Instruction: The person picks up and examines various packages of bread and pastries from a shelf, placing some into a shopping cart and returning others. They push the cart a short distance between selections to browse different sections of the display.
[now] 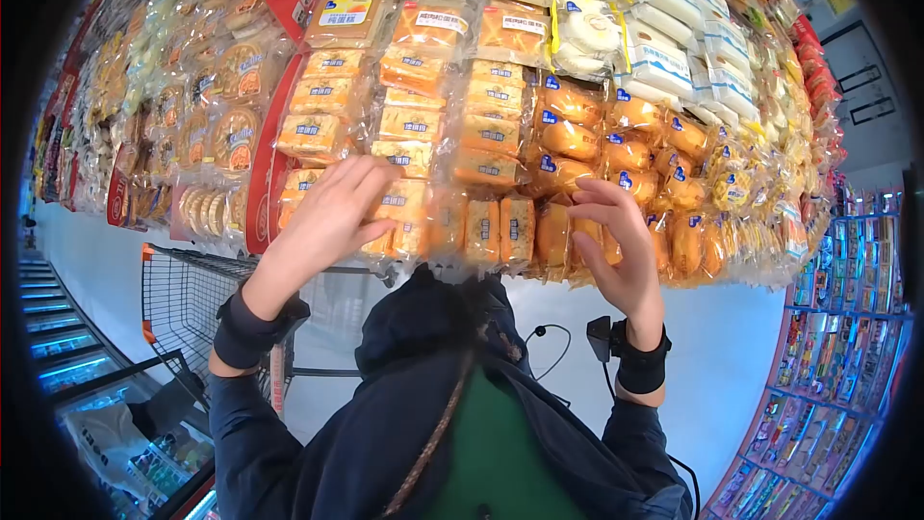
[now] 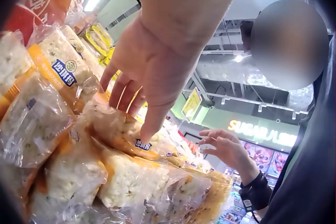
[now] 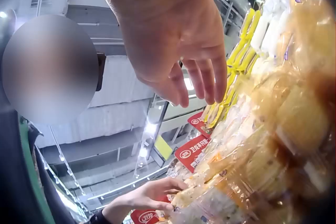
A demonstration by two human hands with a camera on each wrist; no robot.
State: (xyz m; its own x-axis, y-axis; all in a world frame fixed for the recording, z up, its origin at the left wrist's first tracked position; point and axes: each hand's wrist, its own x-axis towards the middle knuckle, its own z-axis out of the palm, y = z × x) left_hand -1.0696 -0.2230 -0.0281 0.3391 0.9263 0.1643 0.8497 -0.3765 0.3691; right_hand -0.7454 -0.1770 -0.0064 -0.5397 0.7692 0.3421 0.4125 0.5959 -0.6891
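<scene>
My left hand (image 1: 334,209) lies over wrapped pastry blocks in clear packets, its thumb spread away from the fingers. In the left wrist view the fingers reach to the far side of one packet (image 2: 123,127), and the thumb touches its near side by the blue label. My right hand (image 1: 619,241) is held with loosely bent fingers over small golden cakes (image 1: 565,169) in clear wrappers. From the right wrist view, nothing shows between that hand's thumb and fingers. More upright pastry packets (image 1: 500,229) fill the front row between the hands.
Flat cake packets (image 1: 438,27) and white-wrapped packets (image 1: 664,74) lie farther back. A red divider card (image 1: 265,169) stands at the left, beside packets of round biscuits (image 1: 238,135). A wire shopping cart (image 1: 183,294) is below left. Stocked shelves (image 1: 837,356) line the right.
</scene>
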